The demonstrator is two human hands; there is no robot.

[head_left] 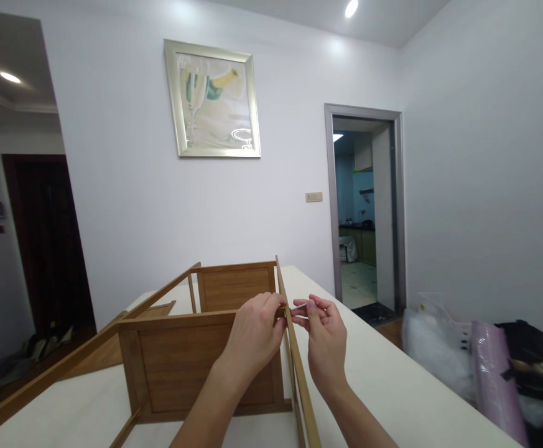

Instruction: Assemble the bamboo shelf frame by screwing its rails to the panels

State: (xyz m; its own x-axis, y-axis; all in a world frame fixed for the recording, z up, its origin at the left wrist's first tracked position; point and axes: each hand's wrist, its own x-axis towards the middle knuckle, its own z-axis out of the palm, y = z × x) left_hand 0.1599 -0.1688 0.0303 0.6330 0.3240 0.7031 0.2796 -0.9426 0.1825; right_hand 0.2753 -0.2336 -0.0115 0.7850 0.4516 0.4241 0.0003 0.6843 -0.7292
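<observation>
A brown wooden shelf frame lies on the white table. My left hand (258,323) is closed over the top right corner of its nearer panel (191,364), where the panel meets the long right rail (300,373). On the outer side of that rail, my right hand (326,342) pinches a small thin piece (301,306) between thumb and fingers, pointed at the joint. Its exact kind is too small to make out. A second panel (238,286) stands farther back between the right rail and the left rail (89,345).
The frame rests on a white table (378,379). Another wooden piece (98,354) lies beyond the left rail. On the right are clear plastic wrapping (432,348), a pink roll (497,379) and dark items. A doorway (364,218) opens behind; a framed picture (215,99) hangs on the wall.
</observation>
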